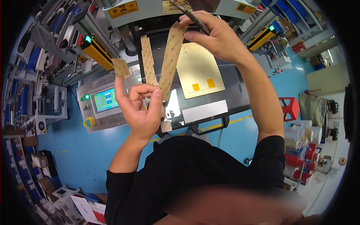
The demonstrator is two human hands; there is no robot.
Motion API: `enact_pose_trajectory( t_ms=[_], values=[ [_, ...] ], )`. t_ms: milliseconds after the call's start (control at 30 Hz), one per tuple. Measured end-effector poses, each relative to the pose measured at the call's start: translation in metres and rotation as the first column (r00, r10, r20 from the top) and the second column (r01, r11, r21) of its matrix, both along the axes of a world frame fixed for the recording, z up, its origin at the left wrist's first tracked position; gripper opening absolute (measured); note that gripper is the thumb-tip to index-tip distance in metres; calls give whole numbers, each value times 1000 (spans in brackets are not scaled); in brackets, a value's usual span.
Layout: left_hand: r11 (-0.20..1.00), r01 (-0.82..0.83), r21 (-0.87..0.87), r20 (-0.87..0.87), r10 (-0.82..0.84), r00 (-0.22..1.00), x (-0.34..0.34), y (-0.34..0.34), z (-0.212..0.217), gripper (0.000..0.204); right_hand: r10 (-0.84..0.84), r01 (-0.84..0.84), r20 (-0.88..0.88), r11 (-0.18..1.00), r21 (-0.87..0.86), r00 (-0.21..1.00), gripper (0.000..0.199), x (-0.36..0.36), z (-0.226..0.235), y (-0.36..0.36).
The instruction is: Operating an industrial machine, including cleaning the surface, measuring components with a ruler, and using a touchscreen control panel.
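A strip of tan adhesive tape with printed backing [170, 62] is stretched slantwise between my hands. My left hand [141, 108] pinches its lower end between thumb and bent fingers. On that hand's raised fingertip sits a small tan tape piece [120, 68]. My right hand [213, 39] grips the strip's upper end, along with a slim dark pen-like tool [197, 21] whose tip points up and left; its exact kind is unclear. Beneath my right hand lies a gold-coloured plate [200, 71] with two small orange squares. Another tape strip [149, 60] lies left of it on the black work surface [234, 84].
A control panel with a lit screen [106, 100] stands left of the work surface. Yellow posts with green lamps [96, 54] [262, 38] flank the machine. A silver bar [205, 111] and black handle [213, 126] lie along the near edge. A red stool [289, 108] stands at right.
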State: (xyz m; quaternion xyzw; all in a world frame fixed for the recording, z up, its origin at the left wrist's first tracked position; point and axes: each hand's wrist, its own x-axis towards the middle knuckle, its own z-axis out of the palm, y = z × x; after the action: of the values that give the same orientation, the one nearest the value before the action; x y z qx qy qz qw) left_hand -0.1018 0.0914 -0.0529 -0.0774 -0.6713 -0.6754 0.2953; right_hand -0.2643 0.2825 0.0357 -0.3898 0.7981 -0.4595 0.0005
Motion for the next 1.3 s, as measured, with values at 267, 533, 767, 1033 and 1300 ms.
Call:
enact_pose_trajectory(
  t_ms=[267,533,767,1033,1300],
  values=[
    [927,-335,-171,-91,323,942,12,12,-5,76,4,38,-138,952,304,990,59,-62,-55,28],
    [818,-470,-332,-174,436,883,24,24,4,74,-87,184,-172,692,698,981,75,-80,-79,51],
    [835,-401,-376,-181,358,916,9,24,10,73,-205,222,-117,623,750,972,80,-87,-83,64],
    [883,-329,-336,-155,293,944,-3,22,9,73,-134,185,-131,593,783,982,90,-77,-66,58],
    [900,-346,-264,-75,338,938,7,23,2,71,-89,34,22,585,810,996,77,-100,-75,51]
  ],
)
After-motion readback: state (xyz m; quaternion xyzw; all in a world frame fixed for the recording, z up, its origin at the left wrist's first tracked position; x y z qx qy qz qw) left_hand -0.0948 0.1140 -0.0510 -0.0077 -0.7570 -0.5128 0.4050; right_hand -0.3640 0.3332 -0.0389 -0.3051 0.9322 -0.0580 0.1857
